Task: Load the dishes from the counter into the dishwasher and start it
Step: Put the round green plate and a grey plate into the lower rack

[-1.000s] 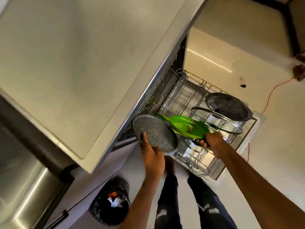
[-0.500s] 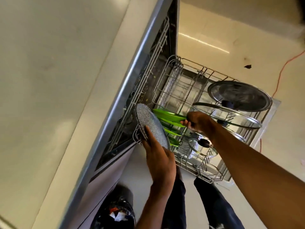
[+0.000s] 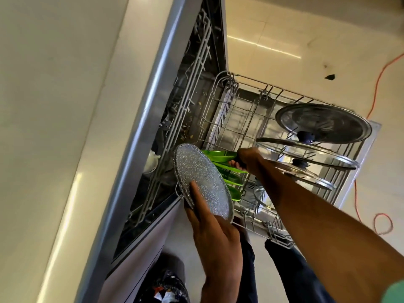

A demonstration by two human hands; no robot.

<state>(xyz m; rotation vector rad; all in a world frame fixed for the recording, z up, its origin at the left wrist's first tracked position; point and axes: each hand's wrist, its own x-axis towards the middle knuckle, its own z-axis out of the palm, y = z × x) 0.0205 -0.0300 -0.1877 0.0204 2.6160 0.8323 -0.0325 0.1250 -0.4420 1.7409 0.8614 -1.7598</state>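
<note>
The dishwasher's lower rack (image 3: 247,88) is pulled out over the open door. My left hand (image 3: 209,224) grips a grey speckled plate (image 3: 207,176) by its lower edge, thumb across its face, holding it on edge at the rack's near left corner. My right hand (image 3: 247,159) reaches into the rack and holds the rim of a green plate (image 3: 220,155), which stands among several green plates (image 3: 234,182) slotted upright. Three glass pot lids (image 3: 323,122) lean in the rack's right half.
A pale counter (image 3: 54,106) runs along the left above the dishwasher tub, with the upper rack (image 3: 192,73) inside it. A dark bin with rubbish (image 3: 166,285) sits at the bottom. An orange cable (image 3: 376,84) lies on the floor at right. My legs stand by the rack's near edge.
The view has closed in on the rack. My right hand lowered the green plate among the other green plates. My left hand brought the speckled plate more upright at the rack's corner.
</note>
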